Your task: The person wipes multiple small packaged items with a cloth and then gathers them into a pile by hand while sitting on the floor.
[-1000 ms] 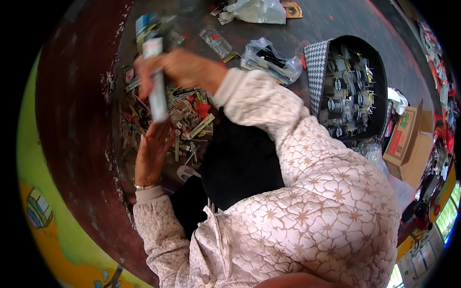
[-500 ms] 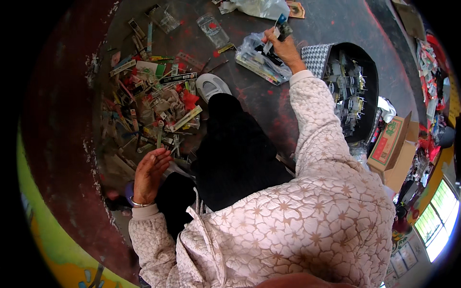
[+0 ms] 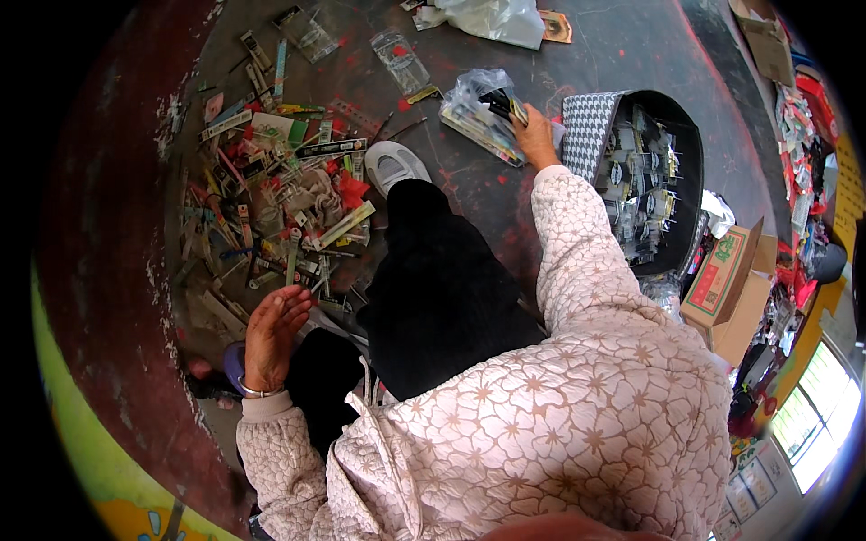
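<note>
My right hand (image 3: 536, 138) is beside a clear plastic bag (image 3: 478, 83) of pens and dark slim items on the ground. Its fingers are closed round a small dark packet (image 3: 519, 111) with a yellowish edge, partly hidden by the hand. My left hand (image 3: 273, 335), with a bracelet at the wrist, is raised near my left knee. Its fingers are loosely bent, with no clear grip on anything. Just beyond it spreads a heap of pens, pen refills and small packaging (image 3: 298, 194).
A houndstooth-patterned bin (image 3: 588, 135) with a black lining lies on its side, holding many clear packs. Behind it stands an open cardboard box (image 3: 729, 284). My shoe (image 3: 397, 167) is beside the heap. Clear empty packs (image 3: 400, 63) and a white plastic bag (image 3: 487, 20) lie farther off.
My right hand has come down from above the plastic bag to its right side, bringing the small packet lower. My left hand has shifted slightly downward and left.
</note>
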{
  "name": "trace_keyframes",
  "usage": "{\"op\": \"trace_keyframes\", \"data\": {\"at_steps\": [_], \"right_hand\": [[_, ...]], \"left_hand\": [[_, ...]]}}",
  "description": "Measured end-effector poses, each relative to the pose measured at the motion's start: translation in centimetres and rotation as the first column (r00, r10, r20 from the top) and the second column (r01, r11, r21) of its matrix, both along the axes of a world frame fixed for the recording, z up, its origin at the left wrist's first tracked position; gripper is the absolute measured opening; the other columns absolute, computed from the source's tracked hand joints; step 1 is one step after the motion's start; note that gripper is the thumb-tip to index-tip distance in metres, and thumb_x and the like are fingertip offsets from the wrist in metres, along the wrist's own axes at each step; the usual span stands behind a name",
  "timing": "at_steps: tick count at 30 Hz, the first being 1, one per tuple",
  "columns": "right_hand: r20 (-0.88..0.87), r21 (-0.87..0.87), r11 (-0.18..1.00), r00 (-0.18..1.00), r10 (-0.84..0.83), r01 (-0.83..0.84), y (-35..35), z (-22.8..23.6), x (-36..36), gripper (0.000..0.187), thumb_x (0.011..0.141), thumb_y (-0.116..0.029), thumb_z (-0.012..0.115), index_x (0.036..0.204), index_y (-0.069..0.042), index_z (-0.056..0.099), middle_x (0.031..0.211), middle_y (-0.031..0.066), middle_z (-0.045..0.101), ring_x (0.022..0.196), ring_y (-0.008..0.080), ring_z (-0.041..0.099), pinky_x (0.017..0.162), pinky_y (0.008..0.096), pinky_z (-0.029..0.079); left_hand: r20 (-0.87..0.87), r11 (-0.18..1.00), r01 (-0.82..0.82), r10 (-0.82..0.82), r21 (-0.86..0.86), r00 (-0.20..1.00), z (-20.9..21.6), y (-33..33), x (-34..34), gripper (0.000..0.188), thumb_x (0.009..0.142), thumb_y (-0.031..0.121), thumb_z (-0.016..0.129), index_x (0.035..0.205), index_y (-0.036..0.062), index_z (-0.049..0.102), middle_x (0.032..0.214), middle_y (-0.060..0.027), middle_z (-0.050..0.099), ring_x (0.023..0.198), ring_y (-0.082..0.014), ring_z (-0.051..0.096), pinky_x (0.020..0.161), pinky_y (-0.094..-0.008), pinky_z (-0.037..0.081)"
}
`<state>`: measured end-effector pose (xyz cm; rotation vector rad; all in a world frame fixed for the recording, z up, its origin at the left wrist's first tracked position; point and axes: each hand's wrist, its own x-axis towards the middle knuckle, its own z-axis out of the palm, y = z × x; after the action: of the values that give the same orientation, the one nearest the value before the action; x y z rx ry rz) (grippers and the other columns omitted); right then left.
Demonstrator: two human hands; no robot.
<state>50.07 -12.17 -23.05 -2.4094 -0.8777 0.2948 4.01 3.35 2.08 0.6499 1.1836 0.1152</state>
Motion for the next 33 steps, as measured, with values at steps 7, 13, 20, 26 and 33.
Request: {"op": "trace_keyframes", "data": {"at_steps": [7, 13, 20, 26, 33], "right_hand": [[0.015, -0.502, 0.853, 0.985, 0.173, -0.142, 1.9, 1.4, 1.9, 0.030, 0.073, -0.023, 0.064, 0.095, -0.003, 0.057, 0.094, 0.0199, 0.060, 0.088, 0.0359, 0.059, 0.074, 0.0457, 0.047], [0.034, -0.597, 0.798, 0.991, 0.129, -0.083, 5.2, 2.8, 1.0, 0.049, 0.069, -0.029, 0.068, 0.108, -0.004, 0.052, 0.103, 0.0220, 0.058, 0.100, 0.0355, 0.055, 0.082, 0.0469, 0.044], [-0.191, -0.398, 0.864, 0.949, 0.250, -0.308, 1.0, 0.1, 3.9, 0.067, 0.070, -0.033, 0.066, 0.126, -0.008, 0.040, 0.117, 0.0221, 0.050, 0.110, 0.0388, 0.047, 0.090, 0.0503, 0.038], [-0.186, -0.322, 0.930, 0.975, 0.122, -0.178, 3.6, 1.8, 4.2, 0.070, 0.074, -0.045, 0.059, 0.131, -0.011, 0.036, 0.123, 0.0216, 0.046, 0.113, 0.0398, 0.044, 0.091, 0.0519, 0.036], [-0.928, 0.021, 0.955, 0.362, -0.092, 0.296, 9.5, 5.0, 2.0, 0.066, 0.081, -0.043, 0.058, 0.133, -0.011, 0.034, 0.106, 0.0097, 0.052, 0.087, 0.0175, 0.057, 0.067, 0.0279, 0.044]], "left_hand": [[-0.021, 1.000, 0.007, -0.007, -0.004, 1.000, -0.2, 0.0, -0.2, 0.032, 0.089, 0.023, 0.049, 0.111, -0.0001, 0.052, 0.105, -0.0107, 0.060, 0.094, -0.0178, 0.057, 0.085, -0.0292, 0.043], [-0.025, 1.000, 0.017, -0.018, -0.017, 1.000, -0.3, -0.1, -0.2, 0.031, 0.089, 0.023, 0.050, 0.110, 0.0004, 0.052, 0.105, -0.0101, 0.060, 0.093, -0.0173, 0.057, 0.084, -0.0281, 0.043], [-0.062, 0.998, 0.058, -0.060, -0.023, 0.996, 0.5, -0.3, 0.2, 0.030, 0.089, 0.023, 0.050, 0.110, 0.0011, 0.052, 0.105, -0.0094, 0.060, 0.093, -0.0162, 0.057, 0.083, -0.0268, 0.043], [-0.094, 0.995, 0.095, -0.095, -0.007, 0.991, 0.6, -0.5, 0.1, 0.031, 0.089, 0.022, 0.049, 0.112, 0.0015, 0.051, 0.107, -0.0091, 0.059, 0.093, -0.0152, 0.057, 0.083, -0.0257, 0.043], [-0.104, 0.996, 0.092, -0.091, 0.004, 0.990, 1.2, -0.7, -0.4, 0.033, 0.088, 0.025, 0.050, 0.111, 0.0014, 0.052, 0.105, -0.0081, 0.059, 0.094, -0.0138, 0.056, 0.083, -0.0250, 0.042]]}}
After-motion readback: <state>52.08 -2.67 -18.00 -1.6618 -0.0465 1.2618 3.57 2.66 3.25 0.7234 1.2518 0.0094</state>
